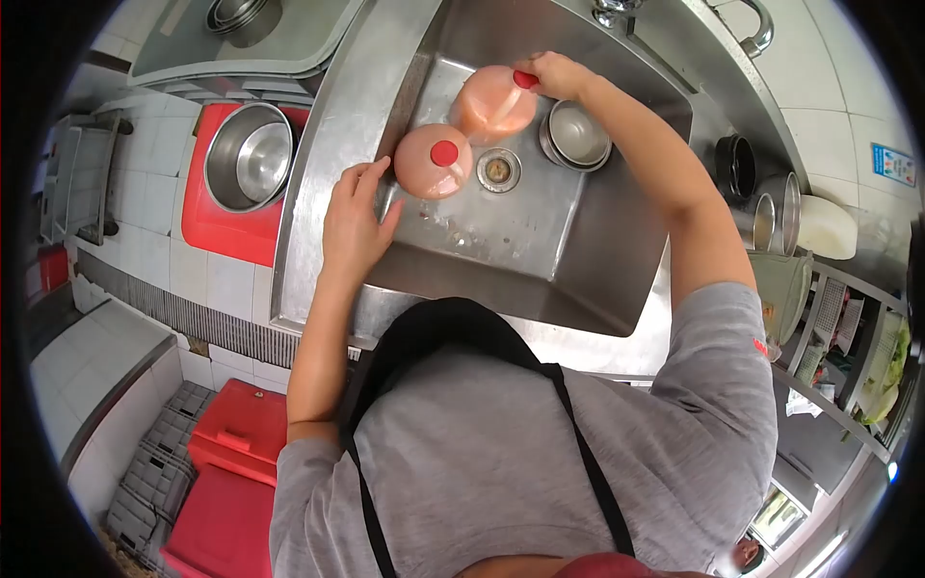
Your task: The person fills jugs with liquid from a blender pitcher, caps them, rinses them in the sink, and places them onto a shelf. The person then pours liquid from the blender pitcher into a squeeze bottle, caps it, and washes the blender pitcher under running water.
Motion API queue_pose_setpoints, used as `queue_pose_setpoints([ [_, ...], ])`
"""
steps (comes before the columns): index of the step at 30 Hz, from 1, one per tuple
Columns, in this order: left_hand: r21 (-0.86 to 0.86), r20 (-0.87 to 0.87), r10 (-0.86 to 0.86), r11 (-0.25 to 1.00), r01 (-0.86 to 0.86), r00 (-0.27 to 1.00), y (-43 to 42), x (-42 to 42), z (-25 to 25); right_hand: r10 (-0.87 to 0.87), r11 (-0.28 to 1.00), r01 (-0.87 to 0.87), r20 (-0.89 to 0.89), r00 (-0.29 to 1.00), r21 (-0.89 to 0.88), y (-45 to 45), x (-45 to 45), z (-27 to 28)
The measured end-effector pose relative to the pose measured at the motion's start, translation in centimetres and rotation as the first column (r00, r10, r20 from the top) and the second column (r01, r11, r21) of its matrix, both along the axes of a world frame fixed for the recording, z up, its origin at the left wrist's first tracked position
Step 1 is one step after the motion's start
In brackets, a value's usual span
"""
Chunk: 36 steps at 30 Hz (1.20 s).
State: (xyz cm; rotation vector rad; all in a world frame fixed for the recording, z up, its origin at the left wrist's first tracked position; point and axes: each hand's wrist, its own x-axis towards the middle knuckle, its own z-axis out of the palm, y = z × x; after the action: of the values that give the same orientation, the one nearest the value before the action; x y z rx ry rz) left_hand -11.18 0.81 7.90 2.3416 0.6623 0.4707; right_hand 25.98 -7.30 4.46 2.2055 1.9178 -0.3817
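Note:
In the steel sink point(607, 250) stand two translucent jugs with pinkish-orange contents and red caps. My right hand point(557, 77) has its fingers closed at the red cap and neck of the farther jug point(487, 104). The nearer jug point(424, 166) stands to the left of the drain point(499, 170). Just left of this jug is my left hand point(356, 217), its fingers apart and nothing held, the fingertips close to the jug's side. Small metal bowls point(580, 133) sit stacked in the sink, right of the drain.
A large metal pot point(249, 157) rests on a red surface point(226, 226) left of the sink. The faucet base point(617, 8) is at the sink's back edge. Dark and steel pots point(735, 167) stand to the right. Red bins point(241, 433) are at lower left.

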Motion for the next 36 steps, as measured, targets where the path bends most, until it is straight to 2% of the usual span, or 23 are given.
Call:
queue_pose_setpoints([
  [1, -0.008, -0.003, -0.006, 1.000, 0.006, 1.000, -0.2, -0.1, 0.0, 0.159, 0.987, -0.159, -0.017, 0.987, 0.006, -0.3, 0.0, 0.3],
  [2, -0.012, -0.004, -0.011, 1.000, 0.011, 1.000, -0.2, -0.1, 0.0, 0.161, 0.987, -0.161, -0.014, 0.987, 0.010, -0.2, 0.5, 0.4],
  [4, -0.015, -0.003, -0.016, 1.000, 0.016, 1.000, -0.4, -0.1, 0.0, 0.497, 0.868, -0.496, 0.050, 0.867, -0.018, 0.1, 1.4, 0.3],
  [9, -0.032, -0.005, -0.011, 0.999, 0.011, 1.000, -0.4, -0.5, -0.4, 0.367, 0.930, -0.367, -0.009, 0.930, 0.008, 0.3, 0.3, 0.7],
  [11, -0.030, 0.005, -0.018, 0.999, 0.018, 1.000, -0.6, -0.6, -0.5, 0.002, 0.963, 0.034, 0.133, 0.991, -0.266, 1.0, -1.5, 2.0],
  [12, -0.021, 0.014, -0.021, 1.000, 0.021, 1.000, -0.4, -0.5, -0.4, -0.106, 0.994, 0.107, 0.083, 0.991, -0.008, 0.6, -2.7, 1.8],
  [13, -0.010, 0.028, -0.014, 1.000, 0.015, 0.999, -0.3, -0.3, -0.2, -0.100, 0.995, 0.100, 0.096, 0.990, 0.005, 1.0, -2.6, 2.5],
  [14, -0.012, 0.045, -0.015, 1.000, 0.016, 0.999, -0.3, -0.4, 0.0, -0.528, 0.846, 0.517, -0.065, 0.847, -0.131, 1.3, -2.8, 2.9],
  [15, -0.017, 0.053, -0.020, 1.000, 0.021, 0.998, -0.3, -0.7, 0.2, -0.853, 0.520, 0.789, -0.153, 0.499, -0.327, 1.7, -3.6, 3.5],
  [16, -0.014, 0.053, -0.013, 1.000, 0.013, 0.999, -0.3, -0.8, 0.4, -0.750, 0.657, 0.722, -0.091, 0.656, -0.217, 1.5, -3.2, 3.4],
  [17, -0.023, 0.056, -0.010, 1.000, 0.011, 0.998, -0.2, -1.0, 0.7, -0.745, 0.663, 0.717, -0.093, 0.660, -0.215, 0.7, -2.5, 2.2],
  [18, -0.034, 0.059, -0.009, 0.999, 0.011, 0.998, -0.3, -1.1, 0.8, -0.319, 0.937, 0.337, -0.171, 0.932, 0.092, -0.4, -1.8, 0.3],
  [19, -0.036, 0.060, -0.006, 0.999, 0.008, 0.998, -0.2, -1.1, 0.7, 0.182, 0.911, -0.135, -0.085, 0.980, 0.390, -0.8, -1.6, -0.7],
  [20, -0.025, 0.052, -0.006, 1.000, 0.008, 0.999, -0.2, -1.2, 0.5, 0.011, 0.990, 0.007, -0.130, 0.991, 0.139, -0.7, -1.3, -1.6],
  [21, -0.014, 0.047, -0.008, 1.000, 0.009, 0.999, -0.2, -1.2, 0.4, 0.009, 0.990, 0.008, -0.127, 0.992, 0.138, 0.0, -1.7, -0.6],
  [22, -0.010, 0.053, -0.010, 1.000, 0.010, 0.999, -0.3, -1.0, 0.6, -0.375, 0.921, 0.339, -0.204, 0.904, -0.191, 1.3, -2.4, 1.6],
  [23, -0.024, 0.061, -0.014, 1.000, 0.015, 0.998, -0.4, -0.9, 0.8, -0.708, 0.656, 0.563, -0.152, 0.690, -0.503, 2.2, -2.8, 3.0],
  [24, -0.039, 0.065, -0.014, 0.999, 0.017, 0.998, -0.3, -0.9, 0.9, -0.702, 0.663, 0.560, -0.155, 0.695, -0.497, 1.6, -2.7, 2.4],
  [25, -0.035, 0.061, -0.007, 0.999, 0.009, 0.998, -0.2, -0.9, 1.0, -0.391, 0.907, 0.355, -0.140, 0.910, -0.226, 0.3, -2.5, 1.3],
  [26, -0.026, 0.067, -0.012, 1.000, 0.014, 0.998, -0.2, -0.9, 1.0, -0.045, 0.998, 0.046, -0.021, 0.999, 0.034, -0.4, -2.2, 0.1],
  [33, -0.006, 0.045, -0.030, 1.000, 0.031, 0.999, -0.5, -0.8, 1.1, -0.280, 0.960, 0.278, -0.139, 0.950, -0.032, -0.7, -1.1, -0.5],
  [35, -0.012, 0.061, -0.028, 1.000, 0.028, 0.998, -0.5, -1.3, 1.3, -0.479, 0.800, 0.544, -0.277, 0.833, 0.252, -1.8, -0.7, 0.8],
  [36, -0.032, 0.057, -0.019, 0.999, 0.021, 0.998, -0.5, -1.4, 1.3, -0.386, 0.717, 0.352, -0.079, 0.919, 0.602, -2.2, 0.6, 1.1],
])
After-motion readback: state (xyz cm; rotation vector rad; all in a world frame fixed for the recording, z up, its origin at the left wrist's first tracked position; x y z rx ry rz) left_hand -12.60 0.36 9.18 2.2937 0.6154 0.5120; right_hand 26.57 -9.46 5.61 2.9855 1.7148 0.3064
